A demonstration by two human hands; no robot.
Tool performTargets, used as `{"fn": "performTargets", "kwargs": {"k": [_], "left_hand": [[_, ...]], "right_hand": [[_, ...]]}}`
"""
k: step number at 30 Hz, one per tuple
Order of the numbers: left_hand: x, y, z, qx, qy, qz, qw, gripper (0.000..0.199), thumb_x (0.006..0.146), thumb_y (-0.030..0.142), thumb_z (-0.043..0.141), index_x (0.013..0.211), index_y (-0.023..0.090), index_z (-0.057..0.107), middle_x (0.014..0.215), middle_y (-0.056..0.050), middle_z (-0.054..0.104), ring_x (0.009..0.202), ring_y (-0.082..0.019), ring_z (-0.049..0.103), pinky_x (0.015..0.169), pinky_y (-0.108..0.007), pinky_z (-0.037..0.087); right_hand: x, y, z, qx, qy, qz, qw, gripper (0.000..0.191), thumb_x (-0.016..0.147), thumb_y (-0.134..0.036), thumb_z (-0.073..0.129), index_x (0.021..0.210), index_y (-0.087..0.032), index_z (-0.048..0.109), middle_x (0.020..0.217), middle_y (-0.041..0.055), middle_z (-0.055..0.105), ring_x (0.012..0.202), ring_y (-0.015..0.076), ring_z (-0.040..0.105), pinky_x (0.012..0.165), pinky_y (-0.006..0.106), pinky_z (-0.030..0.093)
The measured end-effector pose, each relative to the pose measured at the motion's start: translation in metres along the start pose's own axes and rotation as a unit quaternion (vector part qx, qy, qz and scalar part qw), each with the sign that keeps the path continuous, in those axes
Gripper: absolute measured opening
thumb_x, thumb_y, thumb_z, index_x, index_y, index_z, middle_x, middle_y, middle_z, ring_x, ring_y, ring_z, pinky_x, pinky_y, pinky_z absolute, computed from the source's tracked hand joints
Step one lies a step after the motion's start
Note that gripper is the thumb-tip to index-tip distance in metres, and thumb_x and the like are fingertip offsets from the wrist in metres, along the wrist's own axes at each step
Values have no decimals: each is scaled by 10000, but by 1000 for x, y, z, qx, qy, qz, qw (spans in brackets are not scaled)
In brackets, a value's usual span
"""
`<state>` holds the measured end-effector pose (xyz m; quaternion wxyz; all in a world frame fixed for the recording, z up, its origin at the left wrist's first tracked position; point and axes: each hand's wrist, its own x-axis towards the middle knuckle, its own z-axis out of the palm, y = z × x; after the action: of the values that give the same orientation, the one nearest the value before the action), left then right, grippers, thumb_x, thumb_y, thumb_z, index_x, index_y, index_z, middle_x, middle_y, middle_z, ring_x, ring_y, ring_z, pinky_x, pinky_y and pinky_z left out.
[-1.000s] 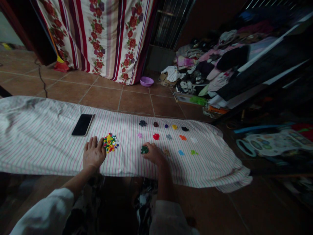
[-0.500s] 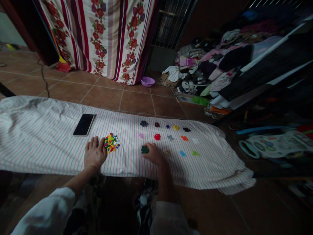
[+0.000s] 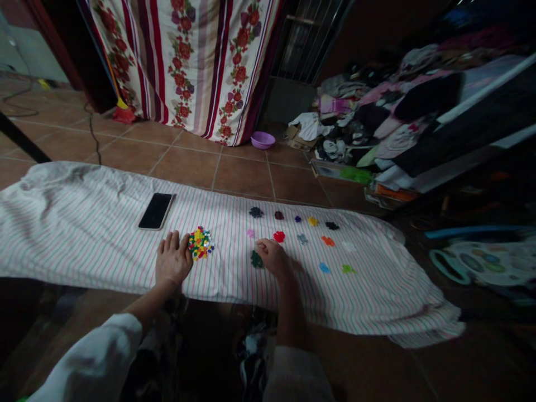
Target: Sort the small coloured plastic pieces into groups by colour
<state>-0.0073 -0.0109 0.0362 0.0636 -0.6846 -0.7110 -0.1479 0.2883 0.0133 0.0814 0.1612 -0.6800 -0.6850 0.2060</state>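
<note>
My left hand (image 3: 173, 259) lies flat on the striped cloth (image 3: 104, 223), its fingers stretched out and the thumb side touching a mixed pile of small coloured pieces (image 3: 201, 243). My right hand (image 3: 274, 259) hovers just over and beside a dark green pile (image 3: 256, 259). Its fingers are curled together at the tips; whatever they pinch, if anything, is too small to make out. Behind it sit a pink pile (image 3: 250, 233) and a red pile (image 3: 279, 237). The tan pile is hidden by my right hand and forearm.
More sorted piles lie to the right, among them grey (image 3: 302, 239), orange (image 3: 328, 240), blue (image 3: 324, 268) and lime green (image 3: 348, 269). A phone (image 3: 156, 211) rests at the left. Beyond the cloth are a purple basin (image 3: 263, 140) and heaped clothes (image 3: 355, 120).
My right hand has moved slightly up and away from the dark green pile, which shows more now. My left hand stays by the mixed pile. The whole view has shifted a little.
</note>
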Motion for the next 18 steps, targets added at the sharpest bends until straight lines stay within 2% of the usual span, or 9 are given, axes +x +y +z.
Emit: {"fn": "performTargets", "kwargs": {"k": [5, 10, 13, 18], "left_hand": [[0, 0, 0, -17, -4, -5, 1000, 490, 901, 294, 397, 1356, 181, 539, 1458, -167, 487, 1404, -316, 377, 1135, -495, 287], [0, 0, -1, -31, -10, -6, 999, 492, 905, 292, 384, 1354, 169, 542, 1460, -179, 480, 1407, -321, 373, 1139, -500, 283], [0, 0, -1, -34, -12, -8, 999, 489, 906, 288, 388, 1354, 167, 543, 1457, -180, 483, 1407, -325, 374, 1137, -503, 286], [1, 1, -1, -25, -6, -2, 1000, 485, 912, 281, 383, 1351, 155, 548, 1449, -207, 481, 1397, -344, 383, 1129, -508, 291]], "right_hand": [[6, -43, 31, 42, -6, -123, 991, 303, 919, -170, 460, 1101, -179, 702, 1007, 88, 645, 929, 188, 599, 866, 301, 466], [3, -85, 60, 28, -16, -223, 974, 366, 956, -175, 442, 1228, -280, 664, 1236, 56, 609, 1143, 208, 504, 974, 334, 443], [6, -94, 68, -10, -41, -258, 965, 395, 969, -164, 420, 1271, -296, 639, 1322, 33, 588, 1192, 224, 456, 995, 352, 436], [14, -90, 72, -26, -53, -261, 964, 388, 960, -136, 421, 1200, -278, 691, 1259, 42, 632, 1162, 228, 458, 997, 355, 440]]}}
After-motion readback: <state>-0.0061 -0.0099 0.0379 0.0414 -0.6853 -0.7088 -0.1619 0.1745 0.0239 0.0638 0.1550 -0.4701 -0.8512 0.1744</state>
